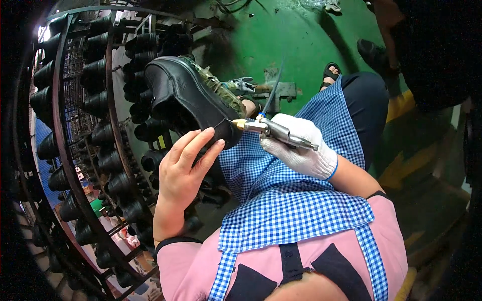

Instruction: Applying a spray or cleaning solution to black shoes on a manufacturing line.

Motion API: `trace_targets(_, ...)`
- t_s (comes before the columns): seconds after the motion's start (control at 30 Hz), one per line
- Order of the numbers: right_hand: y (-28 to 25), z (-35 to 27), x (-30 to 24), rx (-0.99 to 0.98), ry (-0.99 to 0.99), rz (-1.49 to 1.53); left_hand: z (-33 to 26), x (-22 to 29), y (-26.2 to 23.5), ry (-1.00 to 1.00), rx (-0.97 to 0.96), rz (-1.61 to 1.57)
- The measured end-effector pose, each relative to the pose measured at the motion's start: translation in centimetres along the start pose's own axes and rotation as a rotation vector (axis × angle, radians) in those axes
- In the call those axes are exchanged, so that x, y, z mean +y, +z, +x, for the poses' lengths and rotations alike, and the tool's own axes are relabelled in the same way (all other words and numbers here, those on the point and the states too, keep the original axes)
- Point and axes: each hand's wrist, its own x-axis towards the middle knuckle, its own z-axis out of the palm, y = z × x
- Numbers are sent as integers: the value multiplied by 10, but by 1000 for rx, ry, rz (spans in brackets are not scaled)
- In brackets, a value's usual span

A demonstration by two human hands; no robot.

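A black leather shoe (169,90) is held up in front of me, its opening facing my body and its toe toward the far left. My bare left hand (185,163) is closed on the heel end, fingertips pressed to its rim. In my white-gloved right hand (312,150) is a metal spray gun-like tool (281,133) with a brass nozzle and a thin tip. That tip points left and reaches the shoe's heel area; whether it touches is too fine to tell. A thin blue hose (274,90) rises from the tool.
Curved metal racks (60,108) full of black shoes (95,75) stand along my left. Camouflage-patterned material (218,88) lies behind the held shoe's far side. A metal stand (281,90) sits on the green floor (301,45). Another person's dark shoe (374,52) is at the far right.
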Motion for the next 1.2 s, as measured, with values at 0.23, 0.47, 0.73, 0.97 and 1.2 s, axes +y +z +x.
trace_targets(0.23, -14, -2, -18, -29, 4, -157, 22, -3, -13, 79, -57, 92)
trace_targets(0.47, -26, -6, -21, -17, 52, -182, 55, -10, -13, 38, -111, -56)
trace_targets(0.73, -37, 23, -18, 126, -20, -199, 96, -14, -5, -148, -21, -148)
trace_targets(0.97, -30, 64, -4, 206, -40, -166, 131, -36, 1, -287, 41, 55)
trace_targets(1.2, -5, 100, 12, 314, -94, -106, 144, -73, 4, -421, 14, 212)
